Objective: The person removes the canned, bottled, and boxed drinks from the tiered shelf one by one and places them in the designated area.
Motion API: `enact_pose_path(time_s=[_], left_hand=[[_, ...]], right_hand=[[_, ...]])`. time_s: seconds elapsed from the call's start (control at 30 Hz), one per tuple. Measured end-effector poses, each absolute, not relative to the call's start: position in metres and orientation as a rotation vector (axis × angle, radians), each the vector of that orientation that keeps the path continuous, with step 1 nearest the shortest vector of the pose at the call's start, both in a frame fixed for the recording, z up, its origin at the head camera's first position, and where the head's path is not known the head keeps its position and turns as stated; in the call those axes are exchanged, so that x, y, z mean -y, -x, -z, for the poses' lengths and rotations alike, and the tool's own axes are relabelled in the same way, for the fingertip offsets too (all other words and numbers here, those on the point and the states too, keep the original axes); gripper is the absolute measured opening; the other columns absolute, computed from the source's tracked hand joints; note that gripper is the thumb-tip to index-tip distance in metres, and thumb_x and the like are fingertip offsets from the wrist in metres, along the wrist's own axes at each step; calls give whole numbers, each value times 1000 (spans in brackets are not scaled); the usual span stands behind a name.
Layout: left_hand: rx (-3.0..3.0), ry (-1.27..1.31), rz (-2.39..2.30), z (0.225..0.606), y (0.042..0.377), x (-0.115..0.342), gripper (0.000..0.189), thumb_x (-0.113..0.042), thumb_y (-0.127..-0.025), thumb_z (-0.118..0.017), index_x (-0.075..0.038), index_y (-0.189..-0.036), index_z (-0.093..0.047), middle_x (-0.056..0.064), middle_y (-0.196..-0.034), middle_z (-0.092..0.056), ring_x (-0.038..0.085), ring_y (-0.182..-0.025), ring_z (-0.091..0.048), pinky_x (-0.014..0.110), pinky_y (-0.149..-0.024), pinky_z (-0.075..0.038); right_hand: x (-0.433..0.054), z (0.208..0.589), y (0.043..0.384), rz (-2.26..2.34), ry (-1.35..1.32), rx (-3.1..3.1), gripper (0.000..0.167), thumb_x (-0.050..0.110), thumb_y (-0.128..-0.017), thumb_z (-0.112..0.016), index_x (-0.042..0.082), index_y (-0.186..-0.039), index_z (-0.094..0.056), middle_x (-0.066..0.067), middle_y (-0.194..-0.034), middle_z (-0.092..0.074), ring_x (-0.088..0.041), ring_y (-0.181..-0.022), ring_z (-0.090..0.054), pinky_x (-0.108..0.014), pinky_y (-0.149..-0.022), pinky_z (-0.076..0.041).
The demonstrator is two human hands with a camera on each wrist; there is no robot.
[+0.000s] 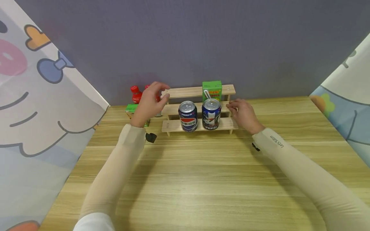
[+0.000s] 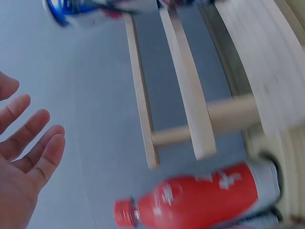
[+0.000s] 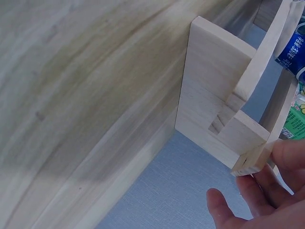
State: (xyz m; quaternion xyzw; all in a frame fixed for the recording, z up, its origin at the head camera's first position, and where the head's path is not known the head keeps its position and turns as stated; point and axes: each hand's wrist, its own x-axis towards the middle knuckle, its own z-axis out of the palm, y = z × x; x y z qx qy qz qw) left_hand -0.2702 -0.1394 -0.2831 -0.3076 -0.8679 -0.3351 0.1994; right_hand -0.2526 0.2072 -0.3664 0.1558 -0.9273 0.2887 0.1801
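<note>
A three-tier wooden stepped shelf stands against the grey back wall. Two dark blue Pepsi cans, a left one and a right one, stand upright on it toward the front. Behind the right can is a green drink carton with a white straw. My right hand pinches the right end of a shelf board between thumb and fingers. At the shelf's left end, my left hand hovers with fingers loosely bent, holding nothing; the left wrist view shows its fingers apart from the boards.
Red-capped bottles, one plain in the left wrist view as a red bottle, stand left of the shelf, partly hidden by my left hand. A green-topped carton is beside them. Printed cartoon panels flank the wooden table on both sides.
</note>
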Motion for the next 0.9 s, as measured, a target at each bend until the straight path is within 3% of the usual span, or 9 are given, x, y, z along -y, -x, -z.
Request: enact_pose_path(time_s=[0.17, 0.9], left_hand=[[2470, 900, 970, 282, 272, 116, 23, -14, -91, -62, -5, -112, -61, 9, -111, -57, 25, -104, -52, 38, -87, -47], [2568, 1115, 778, 258, 278, 48, 32, -20, -92, -62, -6, -121, -59, 3, -118, -55, 16, -108, -51, 28, -91, -42]], right_hand=[[-207, 365, 252, -839, -407, 2635, 16, -1, -90, -59, -6, -103, -68, -22, -110, -61, -38, -100, -53, -51, -85, -41], [-207, 364, 251, -870, -401, 2649, 16, -1, -91, -58, -7, -103, -68, -21, -110, -60, -38, -100, -53, -49, -86, -40]])
